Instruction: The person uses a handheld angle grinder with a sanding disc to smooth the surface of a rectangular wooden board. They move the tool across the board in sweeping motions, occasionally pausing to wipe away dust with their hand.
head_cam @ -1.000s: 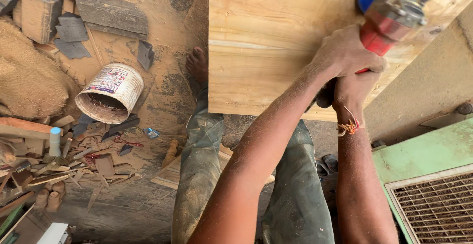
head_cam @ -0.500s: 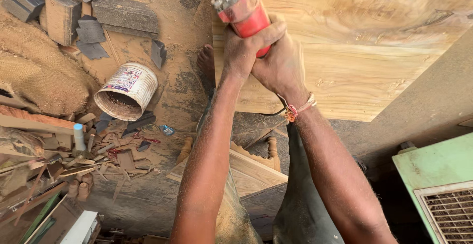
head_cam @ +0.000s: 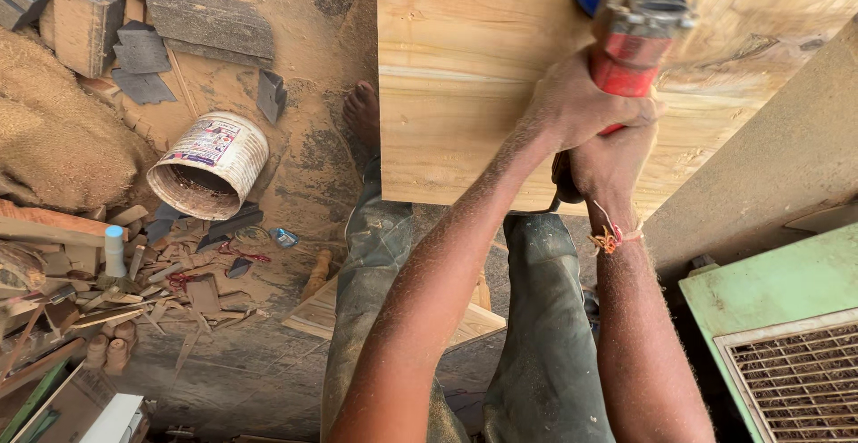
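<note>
Grinder, red-bodied with a blue guard, sits on the far right part of the wooden board. Nearest, the right hand clamps its rear handle; just beyond, the left hand wraps its body. Far left, a tipped bucket lies on sawdust.

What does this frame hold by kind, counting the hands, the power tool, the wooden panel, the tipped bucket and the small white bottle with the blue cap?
Hands: 2, left hand and right hand, both on the tool
Power tool, red body: 1
Wooden panel: 1
Tipped bucket: 1
White bottle with blue cap: 1
Total: 6
</note>
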